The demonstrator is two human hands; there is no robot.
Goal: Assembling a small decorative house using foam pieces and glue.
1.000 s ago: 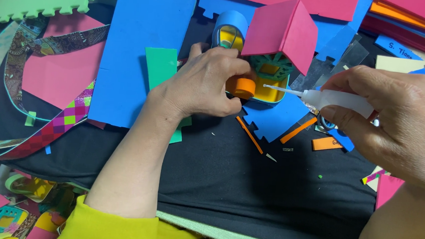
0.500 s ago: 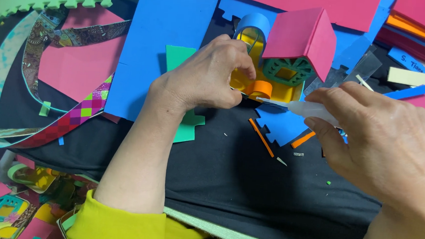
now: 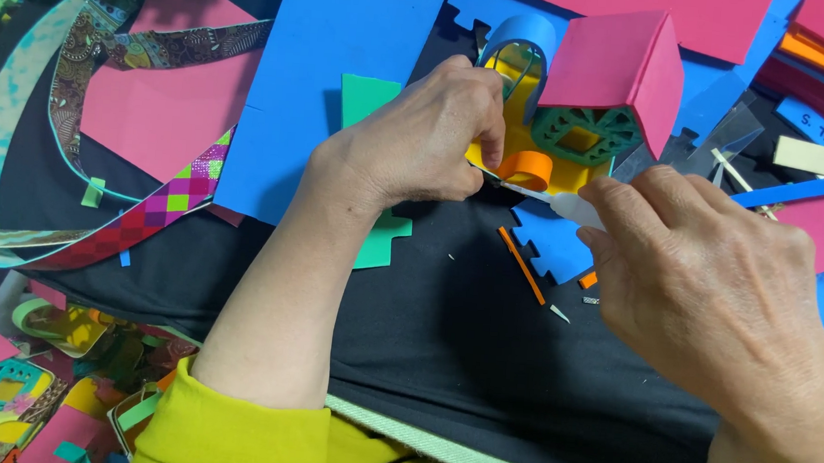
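While both hands work: they meet over a small foam house on the black cloth.
Orange loop: a curled orange foam strip (image 3: 529, 168) sits on the yellow floor (image 3: 510, 142) of the little house, just below the middle of the top edge of the view.
Left hand: the left hand (image 3: 416, 143) is closed, and its fingertips (image 3: 489, 135) pinch the yellow piece right beside the orange loop.
Right hand: the right hand (image 3: 708, 281) is wrapped around a white glue bottle (image 3: 576, 209).
Glue tip: the thin tip (image 3: 510, 185) points left and touches the bottom of the orange loop.
Little house: a pink roof (image 3: 609, 64) stands over a green cut-out piece (image 3: 585, 135), and a blue arch (image 3: 522, 34) curves at the back.
Blue sheet: a big blue foam sheet (image 3: 346, 72) lies under the left wrist, with a green foam piece (image 3: 372, 243) on it.
Black cloth: the black cloth (image 3: 480, 362) covers the lap, with a thin orange strip (image 3: 522, 266) and a blue puzzle-edge piece (image 3: 551, 246) lying on it.
Far left: shiny patterned strips (image 3: 142, 217) and a pink sheet (image 3: 159, 117) lie there.
Sleeve: a yellow-green sleeve (image 3: 234, 432) covers the left arm near the bottom.
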